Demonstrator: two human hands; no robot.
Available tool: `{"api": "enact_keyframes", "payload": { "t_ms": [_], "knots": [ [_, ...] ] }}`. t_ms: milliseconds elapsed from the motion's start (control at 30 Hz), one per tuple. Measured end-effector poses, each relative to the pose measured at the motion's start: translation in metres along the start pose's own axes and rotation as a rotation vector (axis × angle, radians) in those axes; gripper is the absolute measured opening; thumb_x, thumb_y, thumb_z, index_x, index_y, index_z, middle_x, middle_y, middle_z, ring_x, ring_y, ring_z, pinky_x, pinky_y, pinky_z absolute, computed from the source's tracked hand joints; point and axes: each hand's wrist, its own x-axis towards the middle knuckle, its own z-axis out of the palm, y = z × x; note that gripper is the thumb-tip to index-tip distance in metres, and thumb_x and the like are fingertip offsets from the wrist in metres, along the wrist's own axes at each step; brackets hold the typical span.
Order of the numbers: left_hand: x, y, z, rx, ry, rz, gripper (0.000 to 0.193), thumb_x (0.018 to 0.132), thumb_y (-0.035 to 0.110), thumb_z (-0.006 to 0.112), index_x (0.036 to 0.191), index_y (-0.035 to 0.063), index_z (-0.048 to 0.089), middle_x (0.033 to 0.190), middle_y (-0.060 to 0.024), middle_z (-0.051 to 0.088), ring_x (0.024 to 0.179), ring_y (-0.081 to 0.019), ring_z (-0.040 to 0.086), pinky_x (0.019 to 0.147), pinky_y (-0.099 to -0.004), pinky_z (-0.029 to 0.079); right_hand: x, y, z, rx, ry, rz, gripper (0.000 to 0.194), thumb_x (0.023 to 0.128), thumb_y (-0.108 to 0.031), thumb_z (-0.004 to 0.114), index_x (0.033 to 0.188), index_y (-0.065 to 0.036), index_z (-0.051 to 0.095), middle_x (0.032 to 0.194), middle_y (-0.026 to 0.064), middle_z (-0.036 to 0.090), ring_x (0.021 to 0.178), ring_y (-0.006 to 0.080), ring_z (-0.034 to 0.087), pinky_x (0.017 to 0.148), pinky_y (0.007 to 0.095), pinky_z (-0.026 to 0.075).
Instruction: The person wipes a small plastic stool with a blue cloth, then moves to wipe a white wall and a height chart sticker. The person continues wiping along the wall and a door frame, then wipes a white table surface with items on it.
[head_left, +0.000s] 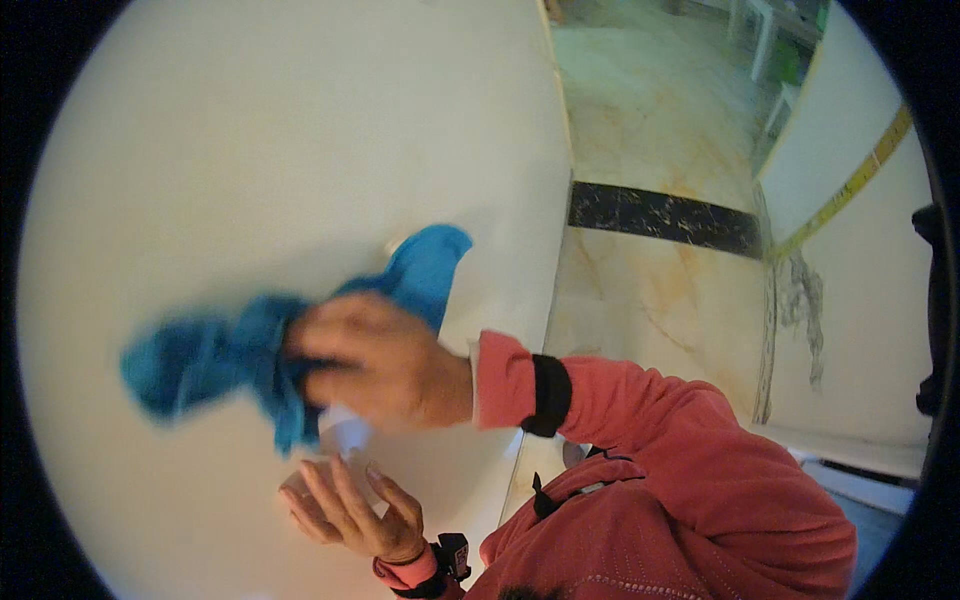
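A crumpled blue cloth (427, 274) is bunched in my right hand (382, 360), against or just over a broad, smooth white surface (262, 150). The hand and part of the cloth are blurred. One flap of the cloth spreads towards the surface's right side, and another hangs out to the left. Below it, my left hand (360, 510) is empty with its fingers apart. It lies on or close to the white surface; which of the two I cannot tell. A small pale object (394, 244) shows partly behind the cloth's upper flap.
Right of the white surface runs a marbled floor (645, 300), crossed by a black marble strip (660, 214). A white wall (862, 315) with a yellow band (847, 187) and a dark scuffed patch stands beyond. White furniture legs (765, 41) appear at the top right.
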Motion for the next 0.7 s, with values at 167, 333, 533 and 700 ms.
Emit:
{"api": "enact_keyframes", "payload": {
  "t_ms": [167,333,533,700],
  "knots": [
    [0.019,-0.011,-0.030,0.156,0.170,-0.076,0.035,0.090,0.012,0.059,0.122,-0.0010,0.059,0.135,-0.0203,0.050,0.130,-0.0415,0.040,0.105,-0.0494,0.034,0.061,-0.021,0.020,0.085,-0.010,-0.381,0.018,0.079,-0.018,0.065,0.096,-0.009,0.064,0.119,0.0111,0.057,0.112,0.0311,0.053,0.096,0.0469,0.044],
    [0.020,-0.027,-0.073,0.428,0.228,-0.143,0.042,0.091,0.017,0.056,0.129,-0.0014,0.052,0.138,-0.0226,0.047,0.133,-0.0432,0.034,0.108,-0.0504,0.029,0.127,0.063,-0.028,-0.330,0.162,-0.239,0.037,0.082,-0.018,0.065,0.117,-0.012,0.061,0.121,0.0151,0.058,0.107,0.0363,0.056,0.091,0.0459,0.046],
    [0.012,-0.031,-0.115,0.560,0.328,-0.220,0.051,0.096,0.026,0.052,0.135,-0.0065,0.043,0.144,-0.0261,0.035,0.139,-0.0428,0.021,0.109,-0.0520,0.027,0.163,0.115,-0.104,-0.178,0.500,0.323,0.055,0.083,-0.030,0.071,0.130,-0.007,0.056,0.127,0.0142,0.058,0.114,0.0232,0.056,0.096,0.0306,0.043],
    [-0.014,-0.057,-0.111,0.578,0.324,-0.245,0.055,0.096,0.031,0.051,0.136,-0.0048,0.042,0.145,-0.0251,0.035,0.137,-0.0444,0.025,0.110,-0.0529,0.024,0.136,0.057,-0.056,-0.170,0.266,0.003,0.046,0.094,-0.025,0.055,0.131,0.002,0.050,0.133,0.0199,0.052,0.121,0.0361,0.051,0.102,0.0399,0.041]
  ]
}}
